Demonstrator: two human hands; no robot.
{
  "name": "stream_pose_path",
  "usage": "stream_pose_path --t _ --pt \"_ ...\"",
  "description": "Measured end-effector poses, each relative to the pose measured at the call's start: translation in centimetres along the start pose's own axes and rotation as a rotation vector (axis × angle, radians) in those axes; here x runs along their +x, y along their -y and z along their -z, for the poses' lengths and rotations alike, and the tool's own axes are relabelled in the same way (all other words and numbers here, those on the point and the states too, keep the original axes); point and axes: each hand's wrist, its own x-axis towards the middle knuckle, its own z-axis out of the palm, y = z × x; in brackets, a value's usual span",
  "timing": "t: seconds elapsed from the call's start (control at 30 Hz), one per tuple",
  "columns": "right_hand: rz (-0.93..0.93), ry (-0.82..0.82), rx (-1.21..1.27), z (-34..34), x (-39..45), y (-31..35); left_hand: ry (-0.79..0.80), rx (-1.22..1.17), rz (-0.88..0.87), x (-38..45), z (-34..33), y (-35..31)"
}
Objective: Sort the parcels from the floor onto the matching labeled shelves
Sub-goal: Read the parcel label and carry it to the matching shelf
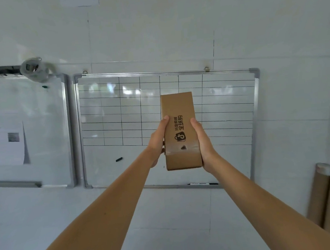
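The view faced a white tiled wall [153, 28], pale and glossy, with thin dark joint lines. Two whiteboards hung on it side by side. The larger whiteboard [124, 163] carried a ruled black grid over its upper part, and a small dark marker cap or magnet [119, 159] sat on its bare lower part. A pen [203, 184] lay in the tray along its bottom edge. The smaller whiteboard [42, 114], at the left, held a printed sheet [5, 140] with blurred square codes. A roll of clear tape [34, 70] hung near its top corner. Two cardboard tubes [329, 197] leaned upright against the wall at the far right.

Both bare arms reached forward at full stretch. The parcel [179, 129], a narrow brown carton with black printed characters and a logo, was held in the air in front of the gridded board, covering part of the grid. The left hand [157, 143] gripped its left side with curled fingers, thumb along the edge. The right hand [203, 139] clasped its right side likewise.
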Motion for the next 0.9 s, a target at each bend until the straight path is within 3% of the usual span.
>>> stream_pose_path --t 0.13,0.27,0.43,0.6,0.7,0.8,0.9 --pt "0.026 -0.137 -0.021 -0.3 0.2 -0.3 -0.034 -0.083 -0.003 0.3 -0.5 0.3" --pt "0.076 -0.304 -0.39 -0.6 -0.2 -1.0 -0.13 -0.086 0.059 0.7 -1.3 1.1" --pt "0.108 -0.362 -0.727 -0.9 -0.8 -2.8 -0.16 -0.104 0.09 0.8 -2.2 0.9" --pt "0.254 -0.339 -0.689 -1.4 -0.9 -4.5 -0.197 -0.073 0.062 1.4 -1.2 1.4" --pt "0.284 -0.318 -0.522 -1.1 -1.0 -4.3 -0.17 -0.096 0.047 1.8 0.7 2.2" --pt "0.201 -0.298 -0.387 0.3 -0.3 -3.2 -0.076 -0.094 0.061 2.0 2.6 2.7" --pt "-0.03 -0.184 -0.255 1.7 0.6 -2.3 0.028 -0.123 0.088 1.9 3.8 3.1"
